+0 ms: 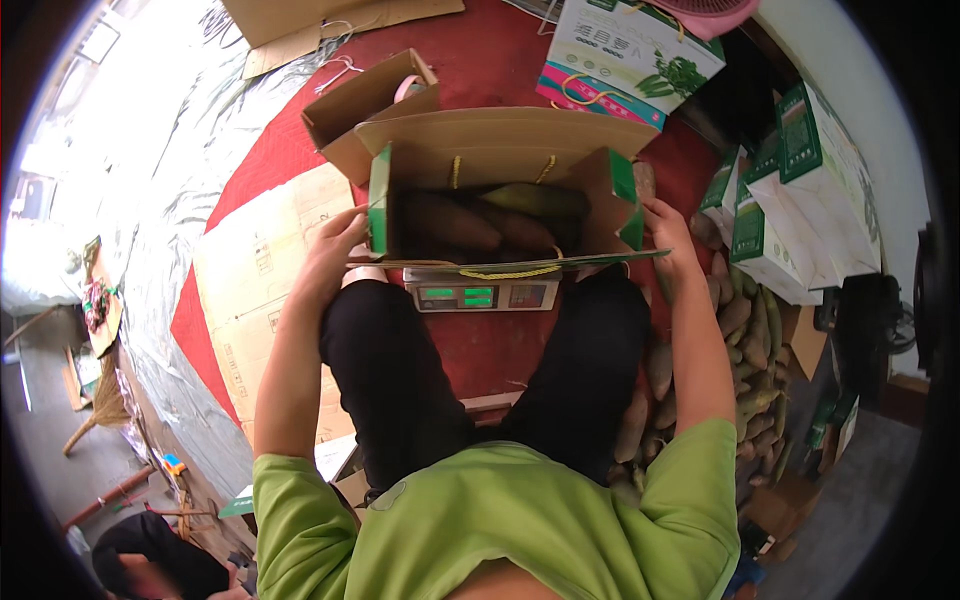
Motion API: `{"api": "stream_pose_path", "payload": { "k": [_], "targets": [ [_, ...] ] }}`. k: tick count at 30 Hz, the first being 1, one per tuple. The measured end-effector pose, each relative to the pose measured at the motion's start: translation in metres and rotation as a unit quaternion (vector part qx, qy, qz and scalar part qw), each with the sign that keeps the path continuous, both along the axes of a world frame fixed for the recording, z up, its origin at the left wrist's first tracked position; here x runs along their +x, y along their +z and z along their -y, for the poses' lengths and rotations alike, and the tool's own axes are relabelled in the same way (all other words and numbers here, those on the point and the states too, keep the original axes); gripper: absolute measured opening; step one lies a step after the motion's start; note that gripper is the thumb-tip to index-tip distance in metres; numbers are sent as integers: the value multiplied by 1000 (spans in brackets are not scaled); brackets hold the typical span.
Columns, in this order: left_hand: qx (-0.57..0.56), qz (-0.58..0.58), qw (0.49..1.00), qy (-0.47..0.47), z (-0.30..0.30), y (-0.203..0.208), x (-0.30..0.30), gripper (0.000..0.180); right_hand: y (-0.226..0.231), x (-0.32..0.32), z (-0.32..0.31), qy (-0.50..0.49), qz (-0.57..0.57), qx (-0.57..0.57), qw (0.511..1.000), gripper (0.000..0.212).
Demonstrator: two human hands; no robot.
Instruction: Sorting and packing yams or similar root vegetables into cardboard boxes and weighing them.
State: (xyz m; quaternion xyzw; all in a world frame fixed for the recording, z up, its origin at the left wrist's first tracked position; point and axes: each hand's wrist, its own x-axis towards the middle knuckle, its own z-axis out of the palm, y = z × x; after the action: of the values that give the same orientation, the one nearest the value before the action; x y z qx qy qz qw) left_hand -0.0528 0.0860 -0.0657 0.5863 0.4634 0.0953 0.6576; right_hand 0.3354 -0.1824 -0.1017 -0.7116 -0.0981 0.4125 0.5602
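An open cardboard box with green end flaps and yellow cord handles stands in front of my knees. Inside lie several long root vegetables, mostly dark brownish, and a greener one on top. Beneath the box, the front of a digital scale shows lit green displays. My left hand grips the box at its left end, and my right hand has hold of the right end, fingers at the green flap. The box's underside is hidden.
On the right, many loose long root vegetables are heaped beside white-and-green cartons. A smaller open box holds a tape roll. Flattened cardboard lies on red cloth. Another person is at lower left.
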Motion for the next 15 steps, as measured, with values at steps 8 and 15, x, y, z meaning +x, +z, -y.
{"api": "stream_pose_path", "payload": {
  "k": [8, 15],
  "targets": [
    [-38, 35, 998, 22, -6, -14, 18, 44, -12, 8, 11, 12, -12, -3, 1000, 24],
    [-73, 60, 991, 99, -8, -22, 13, 38, -9, 8, -2, 21, -31, 27, 999, 23]
  ]
}}
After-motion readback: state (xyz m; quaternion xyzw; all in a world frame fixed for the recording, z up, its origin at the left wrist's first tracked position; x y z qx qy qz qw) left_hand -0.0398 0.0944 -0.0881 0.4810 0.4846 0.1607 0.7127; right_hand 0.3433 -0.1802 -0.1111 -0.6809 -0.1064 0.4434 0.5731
